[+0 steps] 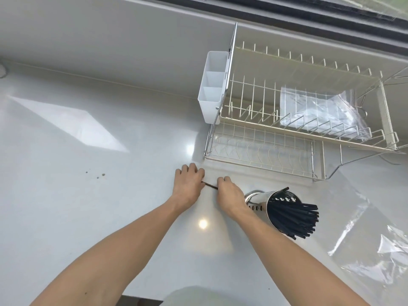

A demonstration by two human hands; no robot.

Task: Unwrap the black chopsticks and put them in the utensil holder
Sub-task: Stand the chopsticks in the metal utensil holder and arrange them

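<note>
My left hand and right hand each pinch one end of a black chopstick just above the counter. Many chopsticks already stand in the shiny utensil holder beside my right hand. This one still needs to go in.

Landmark: utensil holder, standing on the counter. In it, a bundle of chopsticks. Just left of it, the right hand; further left, the left hand, with one thin stick between both hands. Behind the holder, a dish rack, with a divided caddy on the rack's left end. Right of the holder, plastic wrap on the counter.
</note>
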